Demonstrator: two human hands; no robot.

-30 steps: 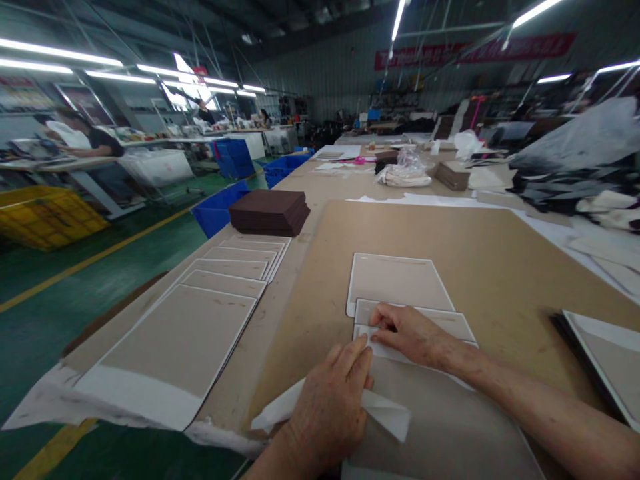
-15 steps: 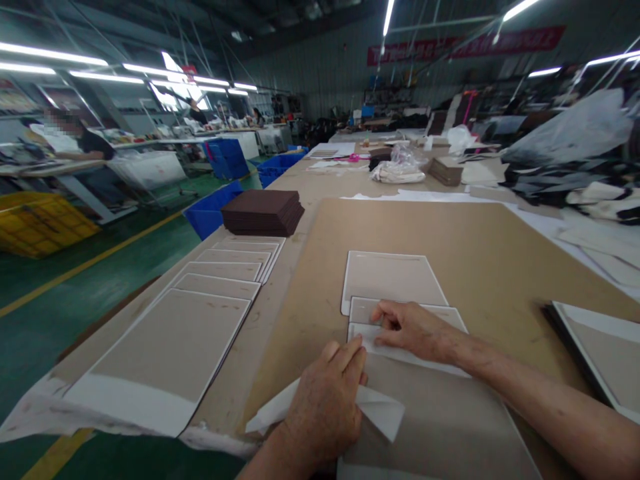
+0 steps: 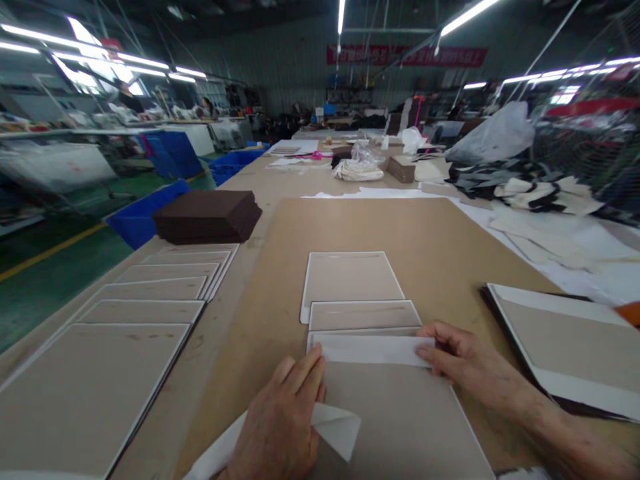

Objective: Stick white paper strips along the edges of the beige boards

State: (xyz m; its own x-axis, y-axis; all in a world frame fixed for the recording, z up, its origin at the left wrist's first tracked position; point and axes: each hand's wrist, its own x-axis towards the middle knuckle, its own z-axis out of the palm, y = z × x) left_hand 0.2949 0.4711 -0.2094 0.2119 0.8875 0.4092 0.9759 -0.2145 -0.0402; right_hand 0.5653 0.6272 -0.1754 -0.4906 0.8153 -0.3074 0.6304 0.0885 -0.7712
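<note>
White strip (image 3: 375,349) lies flat, pinched by the right hand's (image 3: 429,347) nearly closed fingers.

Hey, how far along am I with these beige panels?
The fanned panels on the left look finished, though I can't be sure. In hand is the near panel: your left hand presses one end of its white strip, and your right hand pinches the other. The loose white piece under your left hand seems unused. The right-hand stack might be waiting or done; I can't tell.
</note>
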